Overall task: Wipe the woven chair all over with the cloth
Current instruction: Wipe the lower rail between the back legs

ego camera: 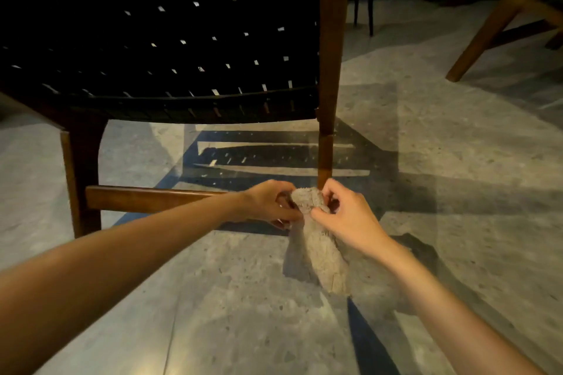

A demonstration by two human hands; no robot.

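Below the seat of the woven chair (182,55), at six o'clock, a grey terry cloth (316,246) is pinched by left hand (268,202) and right hand (347,216), each grip clamped on it. A clean, flat fold is judged best before the leg (325,155) and stretcher (146,198) are wiped.

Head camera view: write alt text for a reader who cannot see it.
The person's left hand and right hand both grip a crumpled beige terry cloth in front of the foot of a brown wooden chair with black woven straps; the cloth's loose end hangs toward the speckled grey floor.
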